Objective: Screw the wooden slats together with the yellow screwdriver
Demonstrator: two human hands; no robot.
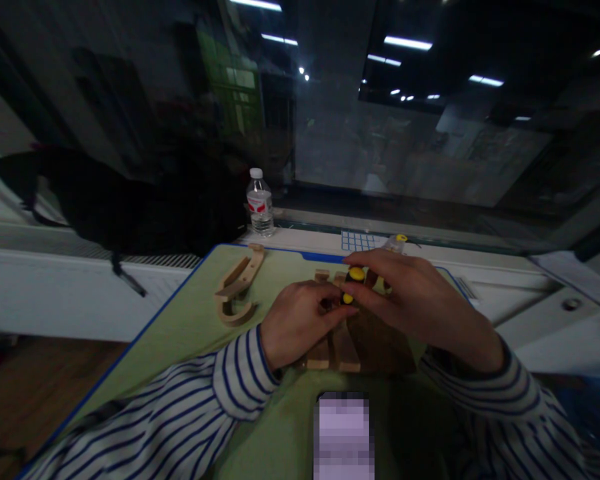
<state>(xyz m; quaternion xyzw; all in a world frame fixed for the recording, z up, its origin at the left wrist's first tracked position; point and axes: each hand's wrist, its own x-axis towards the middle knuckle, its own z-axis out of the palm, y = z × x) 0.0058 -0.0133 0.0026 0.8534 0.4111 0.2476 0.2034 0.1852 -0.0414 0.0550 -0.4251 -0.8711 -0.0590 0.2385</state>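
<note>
A small black and yellow object (356,274) sits between my two hands, above a brown wooden piece (385,343) on the green table. My right hand (420,300) has its thumb and fingers around the object's upper part. Close to its lower yellow end, the thumb and fingertips of my left hand (305,319) are pinched together; what they hold is too small to make out. Beneath my hands lie light wooden strips (347,350), partly covered by the left hand. On the table's left part rests a curved wooden assembly (237,287), with nothing touching it.
A phone (344,437) lies at the table's near edge. Behind the table, a water bottle (260,207) and a blue-grid sheet (363,241) are on the sill. A small clear container with a yellow top (401,239) stands behind my right hand. Dark bag (115,200) at left.
</note>
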